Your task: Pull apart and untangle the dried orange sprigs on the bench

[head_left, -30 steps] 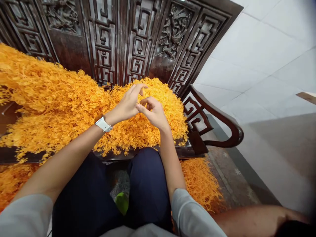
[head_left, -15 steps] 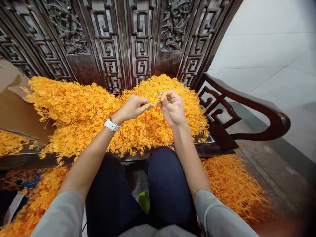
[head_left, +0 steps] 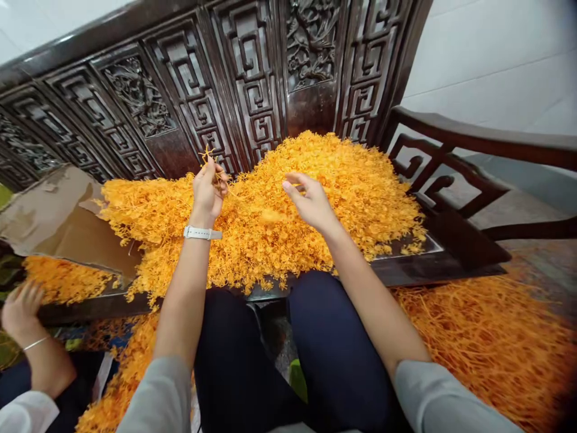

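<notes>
A big heap of orange stringy sprigs (head_left: pixel 315 204) covers the seat of a dark carved wooden bench (head_left: pixel 252 66). My left hand (head_left: pixel 207 192), with a white watch on its wrist, is raised over the heap and pinches a small orange sprig (head_left: pixel 211 157) that sticks up above the fingers. My right hand (head_left: pixel 306 201) hovers just above the middle of the heap with its fingers loosely spread and nothing visible in them. The two hands are apart.
More orange sprigs (head_left: pixel 487 349) lie on the floor to the right and under the bench. A brown cardboard sheet (head_left: pixel 58 216) lies at the left. Another person's hand (head_left: pixel 20 310) with a thin bracelet shows at the lower left. The bench armrest (head_left: pixel 478 141) stands at the right.
My hands were together, both pinching one sprig. Now they have parted: the left went up and left with the sprig, and the right opened. The view swung left, showing the other person's hand.
</notes>
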`<state>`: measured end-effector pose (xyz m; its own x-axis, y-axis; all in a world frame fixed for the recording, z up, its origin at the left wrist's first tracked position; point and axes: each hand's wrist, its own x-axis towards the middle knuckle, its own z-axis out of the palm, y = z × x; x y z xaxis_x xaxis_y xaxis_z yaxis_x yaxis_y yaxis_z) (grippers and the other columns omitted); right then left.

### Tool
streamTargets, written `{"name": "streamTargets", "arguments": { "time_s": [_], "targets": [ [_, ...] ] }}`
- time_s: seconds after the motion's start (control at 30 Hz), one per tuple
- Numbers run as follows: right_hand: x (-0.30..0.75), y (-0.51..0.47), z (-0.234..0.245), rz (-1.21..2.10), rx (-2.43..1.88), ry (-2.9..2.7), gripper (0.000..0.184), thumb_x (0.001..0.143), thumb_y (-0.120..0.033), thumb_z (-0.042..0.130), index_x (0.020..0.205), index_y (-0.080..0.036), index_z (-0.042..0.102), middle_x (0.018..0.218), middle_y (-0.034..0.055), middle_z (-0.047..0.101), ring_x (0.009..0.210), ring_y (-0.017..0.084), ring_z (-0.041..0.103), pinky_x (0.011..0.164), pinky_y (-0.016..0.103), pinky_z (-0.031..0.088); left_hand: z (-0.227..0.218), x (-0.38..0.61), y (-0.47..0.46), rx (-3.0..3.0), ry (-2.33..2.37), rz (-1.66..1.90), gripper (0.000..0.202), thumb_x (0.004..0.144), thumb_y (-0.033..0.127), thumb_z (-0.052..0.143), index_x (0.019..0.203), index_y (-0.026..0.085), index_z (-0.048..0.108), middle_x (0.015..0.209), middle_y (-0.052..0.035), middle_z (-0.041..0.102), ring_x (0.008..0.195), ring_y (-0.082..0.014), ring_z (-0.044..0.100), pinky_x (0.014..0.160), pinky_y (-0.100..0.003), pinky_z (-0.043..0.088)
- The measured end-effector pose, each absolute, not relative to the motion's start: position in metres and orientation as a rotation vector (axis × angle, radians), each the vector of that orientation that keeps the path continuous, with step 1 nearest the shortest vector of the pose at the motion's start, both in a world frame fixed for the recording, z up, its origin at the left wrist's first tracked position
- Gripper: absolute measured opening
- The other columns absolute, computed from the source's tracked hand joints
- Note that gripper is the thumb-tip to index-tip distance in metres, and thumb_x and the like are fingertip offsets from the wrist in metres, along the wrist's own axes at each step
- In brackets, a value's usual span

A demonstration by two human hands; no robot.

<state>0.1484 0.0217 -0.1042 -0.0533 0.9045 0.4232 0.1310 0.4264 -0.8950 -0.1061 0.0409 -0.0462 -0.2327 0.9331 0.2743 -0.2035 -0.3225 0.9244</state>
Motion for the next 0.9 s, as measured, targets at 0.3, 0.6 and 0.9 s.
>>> {"name": "streamTargets", "arguments": {
  "time_s": [0.3,0.6,0.9],
  "targets": [
    [0.142,0.003,-0.096,0.88,-0.902,-1.89,0.06,0.088,-0.056,0.082,0.136,-0.021,0.071,0.128,0.0135,0.075,0.108,0.028,0.069,0.1,0.05,0.055,-0.019,-0.068,0.025,0.926,0.706,1.768,0.038,0.102,0.048,0.073,0.076,0.023,0.061,0.069,0.0028,0.067,0.052,-0.0039,0.057,0.053,-0.017,0.048],
    [0.145,0.022,-0.102,0.755,-0.742,-1.16,0.024,0.089,-0.045,0.076,0.088,-0.023,0.068,0.089,0.0032,0.069,0.085,0.018,0.063,0.087,0.038,0.053,-0.022,-0.09,0.022,1.164,0.946,1.642,0.018,0.102,0.032,0.066,0.086,0.023,0.067,0.081,-0.0021,0.078,0.037,-0.0022,0.025,0.036,-0.023,0.02],
    [0.147,-0.01,-0.08,0.197,-1.074,-1.338,0.033,0.102,-0.06,0.06,0.105,-0.03,0.075,0.13,0.0107,0.061,0.135,0.036,0.053,0.121,0.068,0.038,-0.024,-0.049,-0.007,2.271,1.166,0.738,0.021,0.079,0.03,0.087,0.07,0.02,0.072,0.067,-0.0019,0.068,0.063,-0.0141,0.057,0.059,-0.028,0.037]
  ]
}}
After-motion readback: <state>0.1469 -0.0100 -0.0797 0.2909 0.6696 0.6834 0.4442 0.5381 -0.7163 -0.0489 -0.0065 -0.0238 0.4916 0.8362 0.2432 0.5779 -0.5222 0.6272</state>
